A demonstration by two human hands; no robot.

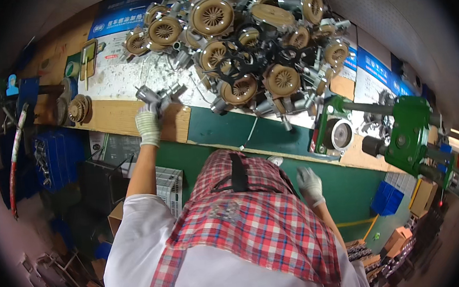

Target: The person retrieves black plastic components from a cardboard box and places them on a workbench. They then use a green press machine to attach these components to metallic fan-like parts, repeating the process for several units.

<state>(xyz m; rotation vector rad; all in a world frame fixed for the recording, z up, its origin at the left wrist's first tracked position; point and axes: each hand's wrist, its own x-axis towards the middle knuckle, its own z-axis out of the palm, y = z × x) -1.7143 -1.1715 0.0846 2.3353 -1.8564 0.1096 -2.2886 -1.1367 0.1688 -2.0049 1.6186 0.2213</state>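
My left hand (149, 126), in a striped white work glove, is closed on a grey metal housing (157, 97) with short tube-like stubs, at the near edge of the bench left of the middle. My right hand (310, 184), also gloved, is below the bench edge beside my checked apron, away from the parts. Its fingers look curled together; whatever might be in them is hidden. Beyond the hands lies a large heap of metal assemblies with round tan fan-like discs (211, 16). Black ring-shaped parts (232, 63) rest on the heap.
A green machine (408, 135) with thick bars stands at the right end of the bench (220, 128). Ribbed round parts (79, 108) sit at its left end. Blue bins stand below on the left (61, 157) and on the right (387, 198).
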